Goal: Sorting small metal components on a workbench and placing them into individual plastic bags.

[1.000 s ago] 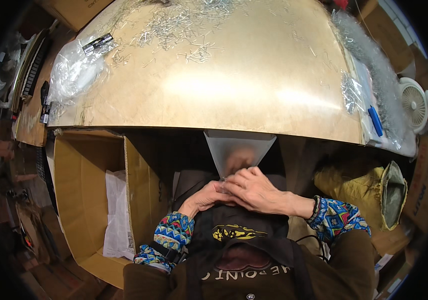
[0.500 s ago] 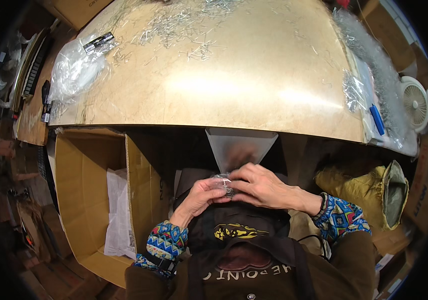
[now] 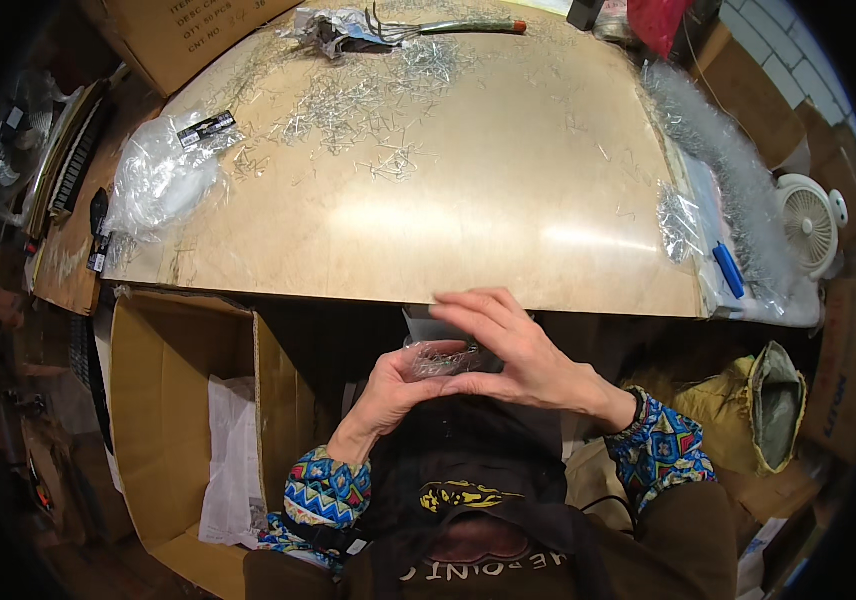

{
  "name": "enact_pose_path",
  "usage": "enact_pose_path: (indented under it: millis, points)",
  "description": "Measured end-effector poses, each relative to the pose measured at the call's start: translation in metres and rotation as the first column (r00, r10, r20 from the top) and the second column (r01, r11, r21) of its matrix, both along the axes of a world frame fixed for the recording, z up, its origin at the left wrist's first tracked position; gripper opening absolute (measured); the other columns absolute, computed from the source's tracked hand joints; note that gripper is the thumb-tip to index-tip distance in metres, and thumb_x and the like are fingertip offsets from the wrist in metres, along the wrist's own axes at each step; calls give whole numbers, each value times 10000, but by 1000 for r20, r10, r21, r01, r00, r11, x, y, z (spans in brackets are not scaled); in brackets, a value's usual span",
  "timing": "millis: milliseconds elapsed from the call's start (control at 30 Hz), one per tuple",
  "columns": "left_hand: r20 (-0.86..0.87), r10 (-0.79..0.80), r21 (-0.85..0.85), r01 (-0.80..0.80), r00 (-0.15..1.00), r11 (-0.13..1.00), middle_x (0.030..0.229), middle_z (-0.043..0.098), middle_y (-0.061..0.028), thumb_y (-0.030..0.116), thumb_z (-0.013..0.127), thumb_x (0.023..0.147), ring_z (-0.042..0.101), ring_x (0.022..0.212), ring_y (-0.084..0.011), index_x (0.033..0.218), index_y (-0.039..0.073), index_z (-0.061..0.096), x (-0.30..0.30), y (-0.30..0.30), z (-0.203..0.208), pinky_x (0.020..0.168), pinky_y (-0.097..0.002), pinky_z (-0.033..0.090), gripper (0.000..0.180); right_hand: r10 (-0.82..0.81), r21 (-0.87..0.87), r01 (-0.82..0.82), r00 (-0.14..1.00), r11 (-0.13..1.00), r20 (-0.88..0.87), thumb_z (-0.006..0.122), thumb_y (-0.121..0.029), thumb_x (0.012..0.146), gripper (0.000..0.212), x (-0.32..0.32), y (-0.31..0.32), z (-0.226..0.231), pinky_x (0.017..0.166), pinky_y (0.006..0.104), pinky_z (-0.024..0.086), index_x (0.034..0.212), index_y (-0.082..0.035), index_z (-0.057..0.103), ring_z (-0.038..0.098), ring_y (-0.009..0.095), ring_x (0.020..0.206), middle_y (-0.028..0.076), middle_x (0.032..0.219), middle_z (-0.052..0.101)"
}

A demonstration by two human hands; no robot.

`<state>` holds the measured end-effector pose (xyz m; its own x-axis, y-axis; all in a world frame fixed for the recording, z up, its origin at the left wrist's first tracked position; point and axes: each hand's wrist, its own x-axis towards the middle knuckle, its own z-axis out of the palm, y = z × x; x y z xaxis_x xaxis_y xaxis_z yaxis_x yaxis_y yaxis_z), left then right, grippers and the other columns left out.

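Observation:
Just in front of the table's near edge, my left hand (image 3: pixel 403 385) grips a small clear plastic bag (image 3: pixel 445 360) with thin silvery wire pieces showing through it. My right hand (image 3: pixel 523 350) is beside the bag, its fingers stretched out and raised above it. Its thumb reaches toward the bag's lower edge by my left thumb; whether it presses on the plastic I cannot tell. Many bent wire pieces (image 3: pixel 338 105) lie scattered over the far part of the wooden table (image 3: pixel 428 235).
A small hand rake (image 3: pixel 458 29) lies at the table's far edge near crumpled wrapping. A clear plastic bag pile (image 3: pixel 163 180) sits at left, a blue pen (image 3: pixel 728 270) and white fan (image 3: pixel 808 228) at right. An open cardboard box (image 3: pixel 183 420) stands left of me, a yellow sack (image 3: pixel 733 405) right.
My right hand's fingers have lifted and spread away from the bag, where they were bunched against it. The view has tilted up, bringing the rake into sight.

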<state>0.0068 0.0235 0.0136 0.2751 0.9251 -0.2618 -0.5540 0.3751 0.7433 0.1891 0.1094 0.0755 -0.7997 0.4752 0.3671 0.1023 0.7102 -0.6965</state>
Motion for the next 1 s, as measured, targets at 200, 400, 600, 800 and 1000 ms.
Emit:
enact_pose_path:
  millis: [200, 400, 600, 800, 1000]
  points:
    - [-180, -158, 65, 172, 971, 983, 1099, 654, -101, -23, 670, 853, 642, 1004, -160, 1243, -52, 549, 1, 17, -1, 894, -292, 543, 409, -230, 338, 150, 951, 929, 209, 644, -280, 896, 268, 2, 5, -14, 539, 350, 479, 950, -22, 595, 619, 241, 641, 71, 728, 598]
    - [-108, 85, -17, -87, 991, 996, 1189, 603, -269, -3, 642, 863, 624, 1088, -372, 1267, -79, 504, -13, 5, -2, 883, -434, 563, 434, -715, -4, 716, 698, 699, -40, 576, -205, 955, 239, 49, 62, -6, 467, 387, 435, 805, -19, 558, 575, 339, 531, 165, 589, 552]
    - [-100, 150, 118, -138, 984, 983, 1109, 652, -240, -8, 608, 888, 644, 1056, -350, 1186, -78, 572, 11, 23, 10, 902, -426, 551, 308, -775, 474, 617, 550, 628, 311, 551, -173, 943, 146, 130, 80, -21, 496, 400, 480, 940, -43, 617, 641, 340, 594, 179, 675, 623]
    - [-194, 267, 344, -190, 944, 920, 1049, 679, -220, -13, 560, 916, 655, 1034, -305, 1103, -75, 620, 2, 41, 17, 964, -405, 503, 206, -972, 600, 793, 210, 104, -109, 486, -192, 968, 255, 204, 150, -27, 424, 419, 433, 788, -32, 570, 583, 336, 470, 167, 547, 563]
    - [-505, 293, 430, -57, 812, 901, 1128, 676, -107, 29, 568, 937, 619, 1060, -156, 1135, -35, 651, -34, 70, 40, 939, -274, 471, 224, -948, 729, 685, 236, 9, -211, 502, -113, 931, 253, 227, 132, -14, 869, 416, 437, 1119, 17, 609, 568, 359, 1005, 199, 1078, 621]
